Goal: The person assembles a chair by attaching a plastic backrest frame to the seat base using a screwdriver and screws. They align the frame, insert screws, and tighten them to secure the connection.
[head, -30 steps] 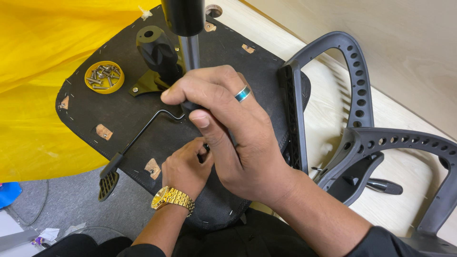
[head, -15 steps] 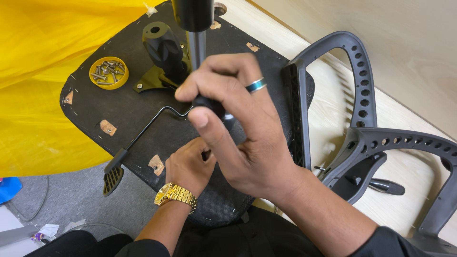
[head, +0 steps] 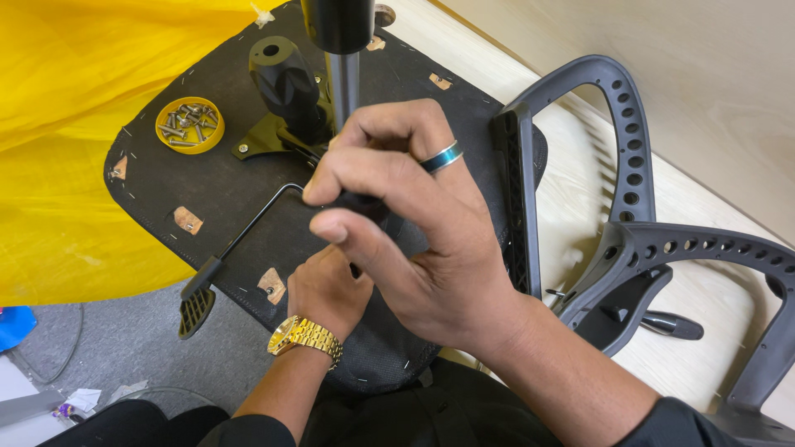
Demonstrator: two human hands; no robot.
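Black seat underside (head: 166,178), yellow cloth (head: 66,124), yellow dish (head: 190,125), gold watch (head: 305,335), teal ring (head: 441,157).

upturned chair seat (head: 166,178) flat on floor, gas column (head: 341,50) rising from middle. dish of screws (head: 190,125) on seat, left of column. lever (head: 240,244) crossing seat toward left edge. right hand (head: 414,215) above left hand (head: 327,290), both over seat. armrests (head: 629,240) to right.
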